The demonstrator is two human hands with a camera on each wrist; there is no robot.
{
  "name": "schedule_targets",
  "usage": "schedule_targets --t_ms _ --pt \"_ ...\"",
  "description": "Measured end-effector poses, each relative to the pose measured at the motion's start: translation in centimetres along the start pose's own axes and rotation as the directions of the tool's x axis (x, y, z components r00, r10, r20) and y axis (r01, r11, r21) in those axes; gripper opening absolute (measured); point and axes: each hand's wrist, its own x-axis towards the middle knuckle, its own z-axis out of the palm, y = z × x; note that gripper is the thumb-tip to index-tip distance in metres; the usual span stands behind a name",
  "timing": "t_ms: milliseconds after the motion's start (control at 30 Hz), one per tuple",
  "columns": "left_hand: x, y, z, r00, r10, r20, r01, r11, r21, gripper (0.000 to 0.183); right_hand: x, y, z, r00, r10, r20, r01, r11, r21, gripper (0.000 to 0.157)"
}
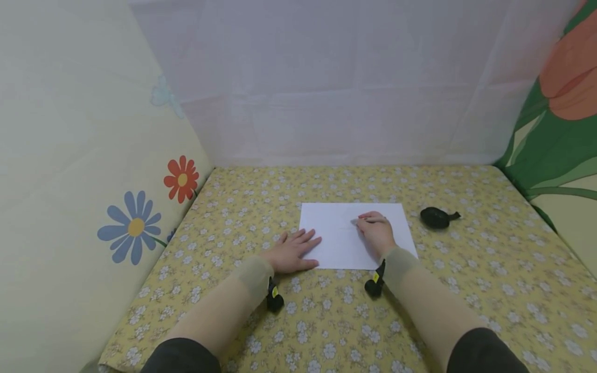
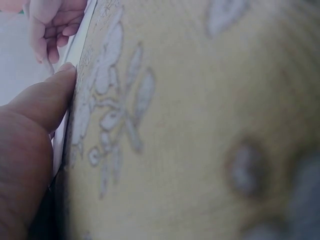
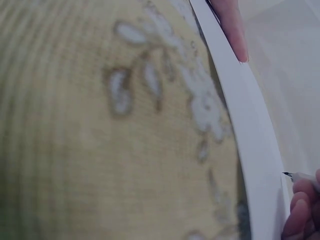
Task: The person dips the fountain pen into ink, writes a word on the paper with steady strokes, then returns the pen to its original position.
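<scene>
A white sheet of paper [image 1: 333, 220] lies on the flowered tablecloth in the head view. My left hand [image 1: 291, 253] rests flat with fingers spread over the sheet's near left corner. Toward the sheet's right side, my right hand [image 1: 377, 235] pinches a slim pen [image 3: 304, 178] between thumb and fingers. Its dark tip points left, at or just above the paper; the right wrist view does not settle whether they touch. Faint marks seem to show near the tip, too pale to make out. In the left wrist view the left thumb [image 2: 50, 95] lies along the paper's edge.
To the right of the sheet sits a small black rounded object [image 1: 436, 217] with a narrow neck. A yellow flowered cloth [image 1: 252, 207] covers the table. Behind it hangs a white sheet [image 1: 350, 93], with painted flower panels on both sides.
</scene>
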Motion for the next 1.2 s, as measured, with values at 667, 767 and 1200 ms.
schedule_targets --t_ms 667,767,1200 --pt "-0.13 0.16 -0.17 1.0 0.017 -0.003 -0.017 1.0 0.006 0.072 0.2 -0.09 0.13 0.999 0.044 0.004 -0.044 0.999 0.024 0.023" --pt "-0.18 0.18 -0.19 1.0 0.021 -0.006 -0.021 1.0 0.0 0.072 0.17 -0.06 0.12 0.999 0.054 0.007 -0.054 0.998 0.028 0.024" --pt "-0.25 0.24 -0.27 1.0 0.015 0.002 -0.015 1.0 -0.008 0.072 0.33 0.31 -0.13 0.999 0.029 0.018 -0.03 0.999 0.02 0.022"
